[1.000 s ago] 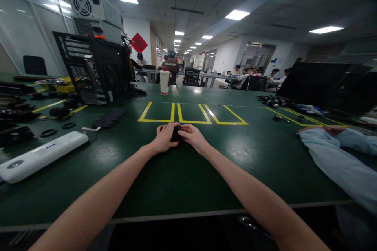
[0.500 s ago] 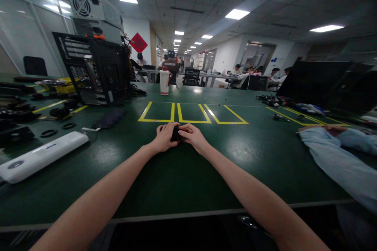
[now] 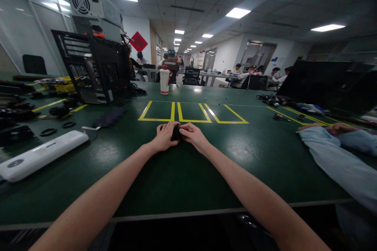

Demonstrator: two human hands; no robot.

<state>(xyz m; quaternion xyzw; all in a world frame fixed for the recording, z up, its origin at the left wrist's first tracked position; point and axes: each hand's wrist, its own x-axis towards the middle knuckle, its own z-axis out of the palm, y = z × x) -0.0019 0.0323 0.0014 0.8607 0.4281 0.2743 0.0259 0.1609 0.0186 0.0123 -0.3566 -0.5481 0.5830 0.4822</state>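
A small black block-like object (image 3: 176,133) is between my hands, just in front of the yellow tape outlines on the green table (image 3: 176,188). My left hand (image 3: 165,137) is wrapped round its left side, fingers over the top. From the right, my right hand (image 3: 193,136) pinches at the object's edge with thumb and fingertips. Most of the object is covered by my fingers, so its exact kind does not show. Whether it rests on the table cannot be told.
Yellow tape outlines (image 3: 194,120) lie beyond my hands. A white cup (image 3: 165,81) stands farther back. To the left are a black computer case (image 3: 108,70) and a long white device (image 3: 44,155). At right, a co-worker's pale blue sleeves (image 3: 330,153) rest near a dark monitor (image 3: 318,84).
Both hands stay around the black object in nearly the same place. My right fingertips have shifted very slightly. The co-worker's hands at right have moved a little.
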